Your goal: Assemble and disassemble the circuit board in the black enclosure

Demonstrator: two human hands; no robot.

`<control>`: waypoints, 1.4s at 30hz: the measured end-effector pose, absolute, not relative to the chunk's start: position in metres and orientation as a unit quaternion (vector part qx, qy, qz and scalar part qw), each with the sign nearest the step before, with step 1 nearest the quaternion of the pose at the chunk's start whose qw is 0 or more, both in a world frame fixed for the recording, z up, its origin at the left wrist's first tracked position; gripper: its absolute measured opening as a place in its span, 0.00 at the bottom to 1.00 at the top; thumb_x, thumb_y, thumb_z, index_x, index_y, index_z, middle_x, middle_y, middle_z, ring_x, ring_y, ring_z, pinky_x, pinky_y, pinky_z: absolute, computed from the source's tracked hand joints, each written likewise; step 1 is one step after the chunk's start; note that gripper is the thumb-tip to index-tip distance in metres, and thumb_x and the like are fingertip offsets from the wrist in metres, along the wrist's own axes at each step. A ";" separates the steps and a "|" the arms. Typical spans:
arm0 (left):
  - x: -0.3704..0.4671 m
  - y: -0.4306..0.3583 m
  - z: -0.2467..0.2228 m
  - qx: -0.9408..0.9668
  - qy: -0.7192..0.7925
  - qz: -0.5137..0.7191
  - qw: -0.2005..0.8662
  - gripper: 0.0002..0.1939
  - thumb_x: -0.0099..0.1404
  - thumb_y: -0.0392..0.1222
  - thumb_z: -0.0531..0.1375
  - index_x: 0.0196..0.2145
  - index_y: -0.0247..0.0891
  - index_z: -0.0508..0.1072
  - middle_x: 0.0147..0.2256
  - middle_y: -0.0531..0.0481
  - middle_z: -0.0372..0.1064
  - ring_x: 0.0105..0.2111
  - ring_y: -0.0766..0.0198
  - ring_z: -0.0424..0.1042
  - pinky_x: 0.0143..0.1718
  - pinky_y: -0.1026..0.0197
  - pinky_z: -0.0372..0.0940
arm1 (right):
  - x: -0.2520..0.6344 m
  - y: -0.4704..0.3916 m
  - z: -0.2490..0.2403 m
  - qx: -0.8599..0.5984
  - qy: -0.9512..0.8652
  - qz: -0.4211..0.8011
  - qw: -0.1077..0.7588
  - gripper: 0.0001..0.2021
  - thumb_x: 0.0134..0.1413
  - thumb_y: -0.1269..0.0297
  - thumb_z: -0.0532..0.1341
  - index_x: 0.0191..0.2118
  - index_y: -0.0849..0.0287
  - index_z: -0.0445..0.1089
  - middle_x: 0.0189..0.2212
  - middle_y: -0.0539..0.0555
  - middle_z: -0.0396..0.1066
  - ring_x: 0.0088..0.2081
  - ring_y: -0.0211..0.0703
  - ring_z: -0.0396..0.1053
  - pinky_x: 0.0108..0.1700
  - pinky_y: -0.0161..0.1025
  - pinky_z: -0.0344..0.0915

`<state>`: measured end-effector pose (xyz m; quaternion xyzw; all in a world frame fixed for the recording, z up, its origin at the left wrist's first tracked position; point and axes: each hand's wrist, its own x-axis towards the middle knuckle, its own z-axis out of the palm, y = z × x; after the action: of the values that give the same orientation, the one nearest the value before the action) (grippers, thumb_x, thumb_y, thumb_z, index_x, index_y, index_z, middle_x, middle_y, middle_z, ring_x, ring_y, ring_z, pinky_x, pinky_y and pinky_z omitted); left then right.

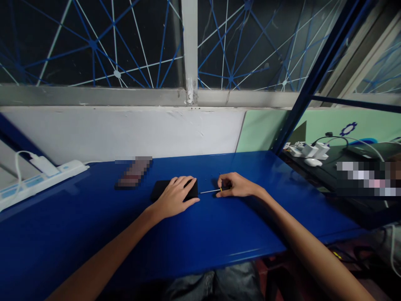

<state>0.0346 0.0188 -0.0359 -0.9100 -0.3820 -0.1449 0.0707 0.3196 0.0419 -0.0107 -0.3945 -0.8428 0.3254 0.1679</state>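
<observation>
A flat black box-shaped object [159, 188] lies on the blue table, and its kind is hard to make out. My left hand [175, 196] spans it from above, fingers reaching its far edge and thumb by its near right corner, holding it against the tabletop. To the right, my right hand [233, 185] pinches a screwdriver [210, 191] with a thin metal shaft and a bit of yellow near the fingers. The shaft points left, its tip close to the box's right side; whether it touches cannot be told. Most of the handle is hidden by my fingers.
A few tiny specks, perhaps screws, lie beyond my right hand. A blurred-out phone-like item [134, 173] rests at the back left. A white power strip [44, 179] with a plug runs along the left. White chargers [310, 150] and cables sit on a black desk [332, 167] at right.
</observation>
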 end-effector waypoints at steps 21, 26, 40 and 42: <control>0.036 0.015 -0.030 -0.912 -0.378 -0.150 0.056 0.30 0.70 0.53 0.54 0.65 0.44 0.52 0.59 0.39 0.59 0.57 0.46 0.60 0.55 0.41 0.56 | 0.322 0.047 -0.014 -0.400 -0.839 0.331 0.164 0.21 0.42 0.49 0.69 0.26 0.58 0.60 0.20 0.44 0.58 0.23 0.33 0.53 0.25 0.32 0.49; 0.039 0.009 -0.018 -0.919 -0.327 -0.219 0.035 0.18 0.68 0.48 0.58 0.53 0.42 0.69 0.57 0.41 0.61 0.58 0.48 0.60 0.57 0.43 0.57 | 0.325 0.050 -0.015 -0.408 -0.835 0.328 0.168 0.21 0.43 0.48 0.69 0.26 0.58 0.60 0.20 0.44 0.58 0.23 0.33 0.53 0.25 0.32 0.48; 0.045 0.003 -0.018 -0.939 -0.281 -0.194 0.040 0.20 0.69 0.49 0.57 0.54 0.37 0.70 0.52 0.41 0.68 0.55 0.51 0.64 0.55 0.47 0.59 | 0.328 0.049 -0.010 -0.416 -0.828 0.334 0.175 0.22 0.45 0.46 0.66 0.27 0.58 0.59 0.20 0.44 0.55 0.23 0.33 0.51 0.25 0.32 0.47; 0.046 0.002 -0.017 -0.938 -0.282 -0.195 0.042 0.20 0.69 0.49 0.56 0.55 0.37 0.69 0.51 0.41 0.69 0.54 0.51 0.65 0.55 0.47 0.60 | 0.329 0.050 -0.010 -0.414 -0.828 0.334 0.178 0.22 0.45 0.45 0.66 0.27 0.58 0.59 0.20 0.43 0.54 0.23 0.33 0.50 0.25 0.32 0.47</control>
<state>0.0462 0.0018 -0.0168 -0.9384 -0.2820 -0.1951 0.0417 0.3287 0.0497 -0.0101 -0.4136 -0.8282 0.3336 0.1784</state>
